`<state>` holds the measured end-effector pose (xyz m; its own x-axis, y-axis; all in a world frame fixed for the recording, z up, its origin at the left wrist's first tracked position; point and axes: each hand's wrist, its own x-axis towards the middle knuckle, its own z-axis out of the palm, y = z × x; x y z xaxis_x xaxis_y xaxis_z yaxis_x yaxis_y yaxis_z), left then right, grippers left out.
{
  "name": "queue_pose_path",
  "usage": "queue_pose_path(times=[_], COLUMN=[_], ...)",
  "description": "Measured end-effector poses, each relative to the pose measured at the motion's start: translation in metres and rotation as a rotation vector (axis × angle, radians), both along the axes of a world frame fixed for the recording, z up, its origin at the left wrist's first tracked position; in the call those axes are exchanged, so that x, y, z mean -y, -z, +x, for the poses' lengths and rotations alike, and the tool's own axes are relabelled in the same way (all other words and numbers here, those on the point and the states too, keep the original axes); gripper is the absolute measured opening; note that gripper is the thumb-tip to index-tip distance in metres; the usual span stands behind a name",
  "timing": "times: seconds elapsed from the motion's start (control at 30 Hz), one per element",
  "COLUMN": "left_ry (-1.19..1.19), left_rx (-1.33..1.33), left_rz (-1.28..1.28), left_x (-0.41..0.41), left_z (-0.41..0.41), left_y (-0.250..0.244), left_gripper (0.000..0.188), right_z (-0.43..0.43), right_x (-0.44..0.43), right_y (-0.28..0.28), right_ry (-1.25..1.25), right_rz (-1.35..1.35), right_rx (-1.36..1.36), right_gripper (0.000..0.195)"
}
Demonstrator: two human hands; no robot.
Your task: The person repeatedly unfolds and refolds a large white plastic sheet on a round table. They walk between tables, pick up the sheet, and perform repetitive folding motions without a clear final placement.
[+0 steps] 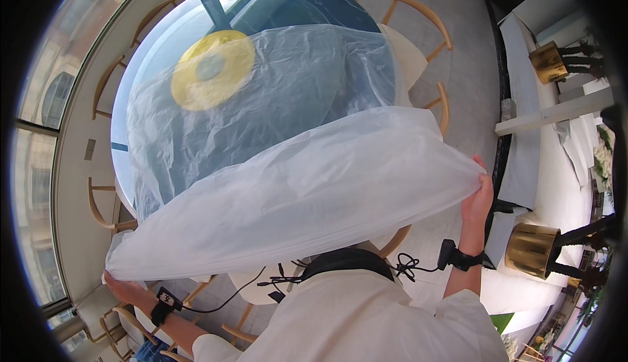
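Note:
A large translucent plastic sheet (304, 190) is stretched between my two hands, its near edge pulled taut in front of my waist. My left hand (125, 288) grips its left end, and my right hand (480, 192) grips the right end, higher in the view. The far part of the sheet lies wrinkled over a round glossy table (162, 28) with a blue top. A yellow ring-shaped piece (238, 50) with a paler round centre sits on the table, partly under the sheet. The table's near edge is hidden by the sheet.
Wooden chairs with curved backrests stand around the table, one (422, 13) at the far right and another (105, 205) at the left. Gold planters (532, 251) with dark stems line the right side. Windows (39, 175) run along the left. Black cables (235, 298) hang at my waist and wrists.

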<state>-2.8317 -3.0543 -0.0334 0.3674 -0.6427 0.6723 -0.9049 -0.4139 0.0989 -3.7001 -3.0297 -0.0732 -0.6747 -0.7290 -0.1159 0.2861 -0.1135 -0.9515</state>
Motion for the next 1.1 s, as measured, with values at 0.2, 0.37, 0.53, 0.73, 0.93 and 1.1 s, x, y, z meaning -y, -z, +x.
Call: queue_pose_path(times=[0.2,0.37,0.53,0.73,0.93,1.1], left_ry=[0.136,0.295,0.305,0.218,0.252,0.179], left_rx=[-0.485,-1.113,-1.023,-0.828,-0.831,-0.543], left_rz=[-0.021,-0.044,0.254,0.367,0.488,0.467], left_x=[0.093,0.207,0.279,0.306,0.29,0.202], left_z=[0.057,0.041,0.054,0.031,0.024,-0.02], left_y=[0.016,0.032,0.071,0.103,0.11,0.106], left_gripper=[0.037,0.043,0.044,0.05,0.053,0.054], right_z=[0.011,-0.017,-0.026,-0.005,0.019,0.051], right_x=[0.057,0.12,0.179,0.218,0.227,0.182], right_y=[-0.029,-0.024,-0.021,0.009,0.043,0.061], right_ry=[-0.004,-0.132,-0.267,-0.253,-0.308,-0.372], right_rz=[0.175,0.391,0.478,0.354,0.347,0.458], right_rx=[-0.172,-0.346,-0.224,0.009,0.006,-0.248], right_gripper=[0.045,0.026,0.02,0.027,0.059,0.064])
